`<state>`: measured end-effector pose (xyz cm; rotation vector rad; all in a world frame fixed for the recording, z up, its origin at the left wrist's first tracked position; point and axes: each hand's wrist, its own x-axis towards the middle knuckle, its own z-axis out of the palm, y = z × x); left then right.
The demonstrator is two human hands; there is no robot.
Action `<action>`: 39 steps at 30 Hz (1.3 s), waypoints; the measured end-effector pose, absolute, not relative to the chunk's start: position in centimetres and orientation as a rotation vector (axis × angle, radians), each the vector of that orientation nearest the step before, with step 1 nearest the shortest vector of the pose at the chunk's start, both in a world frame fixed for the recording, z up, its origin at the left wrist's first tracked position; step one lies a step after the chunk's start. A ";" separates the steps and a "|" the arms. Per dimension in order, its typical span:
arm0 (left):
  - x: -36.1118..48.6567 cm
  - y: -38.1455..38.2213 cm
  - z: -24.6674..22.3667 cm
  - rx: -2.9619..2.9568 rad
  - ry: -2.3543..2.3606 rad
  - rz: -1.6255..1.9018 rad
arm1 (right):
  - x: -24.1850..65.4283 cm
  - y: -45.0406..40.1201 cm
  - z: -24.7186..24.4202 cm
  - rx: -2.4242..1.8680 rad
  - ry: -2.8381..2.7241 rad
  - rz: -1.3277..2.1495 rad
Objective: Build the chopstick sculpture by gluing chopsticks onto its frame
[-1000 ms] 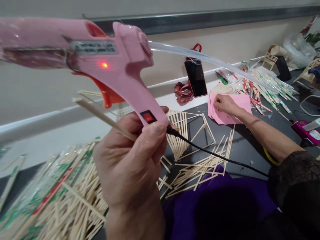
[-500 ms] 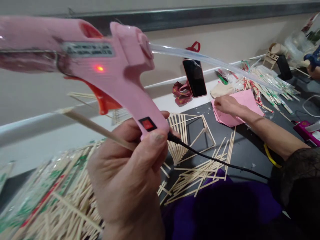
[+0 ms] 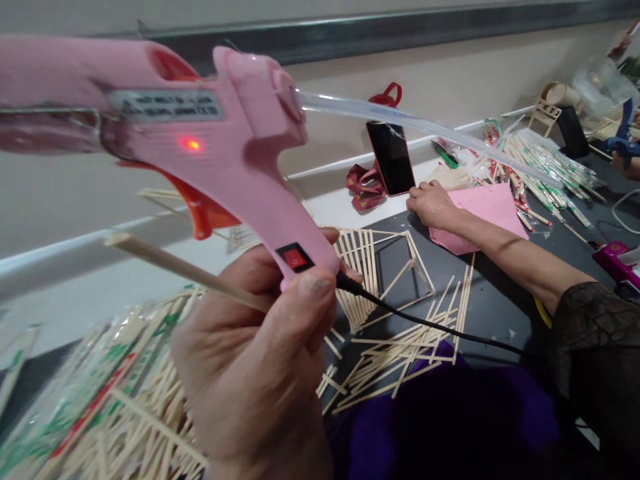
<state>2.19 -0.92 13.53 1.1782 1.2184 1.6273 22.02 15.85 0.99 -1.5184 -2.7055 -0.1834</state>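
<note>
My left hand (image 3: 265, 347) is closed around the lower handle of a pink hot glue gun (image 3: 250, 153), held up close to the camera. Its red light glows and an orange trigger sticks out below. A clear glue stick (image 3: 400, 120) extends from the back of the gun. The same hand also grips a thin wooden chopstick (image 3: 170, 263) that points left. My right hand (image 3: 434, 204) is stretched out to the table's back edge, its fingers slightly bent and apart, beside a pink sheet (image 3: 487, 210). Its fingertips are partly hidden; nothing shows in them.
A frame of glued sticks (image 3: 357, 273) lies on the grey table, with loose chopsticks (image 3: 400, 353) before it. Wrapped chopsticks (image 3: 95, 373) are heaped at left. A phone (image 3: 391, 157) leans by the wall. The gun's black cord (image 3: 425, 319) crosses the table. Another person's hand (image 3: 627, 163) is at far right.
My right hand has slid left from the pink sheet to the table's back edge, and its fingers have uncurled. My left hand still holds the glue gun and chopstick, almost unmoved.
</note>
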 end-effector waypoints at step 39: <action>5.4 -2.8 10.4 1.081 0.817 1.157 | 20.4 2.9 11.3 -0.786 -1.599 0.978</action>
